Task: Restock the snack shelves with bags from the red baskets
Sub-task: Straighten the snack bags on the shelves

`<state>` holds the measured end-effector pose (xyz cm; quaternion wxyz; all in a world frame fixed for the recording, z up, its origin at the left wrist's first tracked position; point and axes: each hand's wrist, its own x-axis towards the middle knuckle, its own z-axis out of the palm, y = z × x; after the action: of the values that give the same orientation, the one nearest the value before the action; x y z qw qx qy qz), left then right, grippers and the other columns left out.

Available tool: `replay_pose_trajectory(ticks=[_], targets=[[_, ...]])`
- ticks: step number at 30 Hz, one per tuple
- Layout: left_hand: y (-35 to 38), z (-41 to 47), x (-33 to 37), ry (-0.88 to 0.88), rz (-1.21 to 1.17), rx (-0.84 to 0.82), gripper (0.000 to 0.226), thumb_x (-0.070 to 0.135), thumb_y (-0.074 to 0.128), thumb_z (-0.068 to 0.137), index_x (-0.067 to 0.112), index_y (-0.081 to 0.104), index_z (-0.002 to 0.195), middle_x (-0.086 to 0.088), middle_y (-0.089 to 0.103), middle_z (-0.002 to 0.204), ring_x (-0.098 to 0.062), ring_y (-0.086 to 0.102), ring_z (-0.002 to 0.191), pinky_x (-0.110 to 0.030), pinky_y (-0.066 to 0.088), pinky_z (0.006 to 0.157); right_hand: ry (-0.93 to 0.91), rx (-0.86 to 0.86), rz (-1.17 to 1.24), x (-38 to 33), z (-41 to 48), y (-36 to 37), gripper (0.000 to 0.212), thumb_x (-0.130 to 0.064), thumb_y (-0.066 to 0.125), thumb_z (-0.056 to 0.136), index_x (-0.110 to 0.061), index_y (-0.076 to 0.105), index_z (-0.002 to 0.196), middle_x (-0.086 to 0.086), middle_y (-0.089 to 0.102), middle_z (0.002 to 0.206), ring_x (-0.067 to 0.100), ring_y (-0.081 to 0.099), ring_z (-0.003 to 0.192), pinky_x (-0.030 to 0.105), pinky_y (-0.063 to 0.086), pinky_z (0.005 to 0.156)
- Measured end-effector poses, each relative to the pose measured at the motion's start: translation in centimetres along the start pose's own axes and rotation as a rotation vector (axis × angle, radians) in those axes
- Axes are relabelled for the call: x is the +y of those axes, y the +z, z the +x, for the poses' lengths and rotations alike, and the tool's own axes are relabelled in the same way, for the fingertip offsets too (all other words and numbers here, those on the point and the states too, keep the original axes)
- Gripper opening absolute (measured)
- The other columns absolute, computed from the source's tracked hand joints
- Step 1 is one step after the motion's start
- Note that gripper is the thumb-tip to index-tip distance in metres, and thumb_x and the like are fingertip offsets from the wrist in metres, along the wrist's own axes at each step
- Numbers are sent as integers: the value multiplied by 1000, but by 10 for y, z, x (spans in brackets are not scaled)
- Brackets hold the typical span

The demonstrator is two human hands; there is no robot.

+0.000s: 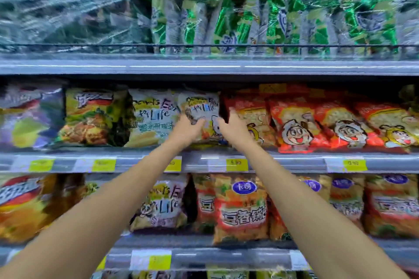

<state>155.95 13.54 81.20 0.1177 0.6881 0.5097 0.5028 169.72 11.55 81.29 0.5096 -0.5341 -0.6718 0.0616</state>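
Both my arms reach up to the middle shelf. A white and yellow snack bag with blue lettering and a cartoon cat stands there between a matching bag on its left and red bags on its right. My left hand grips the bag's lower left side, thumb on its front. My right hand is at its right edge, fingers reaching into the gap beside the red bags. No red basket is in view.
The top shelf holds green bags behind clear wrap. Yellow-green and purple bags fill the middle shelf's left. The lower shelf carries orange, white and red bags. Yellow price tags line the shelf edges.
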Motion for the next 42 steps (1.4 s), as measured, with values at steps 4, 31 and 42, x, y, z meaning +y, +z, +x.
replay_pose_trajectory(ticks=[4, 31, 42], targets=[[3, 16, -3, -89, -57, -110, 71, 48, 50, 95, 2, 25, 144, -18, 47, 138, -34, 47, 126, -35, 38, 100, 144, -41, -13, 1, 19, 20, 63, -42, 35, 101, -11, 16, 152, 17, 38, 148, 32, 43, 130, 32, 37, 92], [-63, 66, -95, -31, 615, -161, 84, 50, 39, 98, 25, -23, 149, -5, -39, 150, -30, -34, 139, -56, -10, 112, -56, -186, -784, -17, 41, 76, 71, -52, 21, 100, -26, -24, 148, 7, -38, 151, 30, -33, 140, 52, -15, 113], [-75, 70, -108, 102, 572, -236, 82, 22, 44, 100, 23, -22, 149, -5, -33, 153, -24, -27, 143, -48, -10, 115, 176, -143, -739, -36, 42, 96, 75, -42, 29, 100, -25, -27, 147, 10, -40, 149, 31, -33, 139, 60, -3, 114]])
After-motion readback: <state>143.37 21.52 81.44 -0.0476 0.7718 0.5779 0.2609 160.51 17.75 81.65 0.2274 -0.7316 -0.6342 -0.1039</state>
